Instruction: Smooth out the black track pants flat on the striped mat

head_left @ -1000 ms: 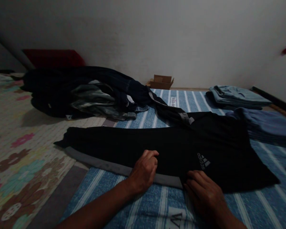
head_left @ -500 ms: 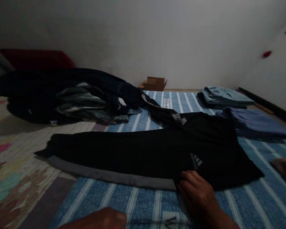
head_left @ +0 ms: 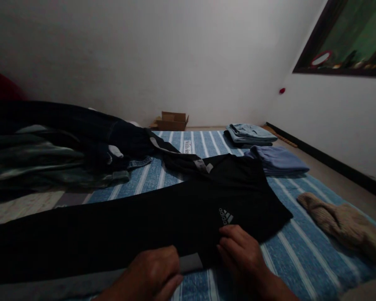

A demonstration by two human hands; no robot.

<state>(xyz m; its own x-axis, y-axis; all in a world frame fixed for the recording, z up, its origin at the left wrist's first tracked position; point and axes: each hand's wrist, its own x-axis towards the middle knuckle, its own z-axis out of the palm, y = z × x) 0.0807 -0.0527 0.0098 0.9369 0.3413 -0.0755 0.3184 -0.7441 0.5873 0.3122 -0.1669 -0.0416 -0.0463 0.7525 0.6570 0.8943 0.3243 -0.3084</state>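
Pale wall [head_left: 175,54] rises behind blue-and-white striped bedding [head_left: 313,246], on which the black Adidas trousers [head_left: 181,209] lie spread, waist end to the right, one leg running left. The right hand [head_left: 242,251] rests bent-fingered at their near edge, just below the logo [head_left: 227,216]; the left hand [head_left: 158,267] is loosely curled over the grey stripe [head_left: 191,262]. Whether either pinches cloth, I cannot tell. Another grey-trimmed length [head_left: 188,161], seemingly the second leg, angles back to a dark clothes heap [head_left: 62,121]. Folded jeans [head_left: 252,134] lie beyond the waist. For good handling, anchor the edge lightly with the right fingers, keep the stripe straight under the left, and ease creases outward without pulling the waist askew
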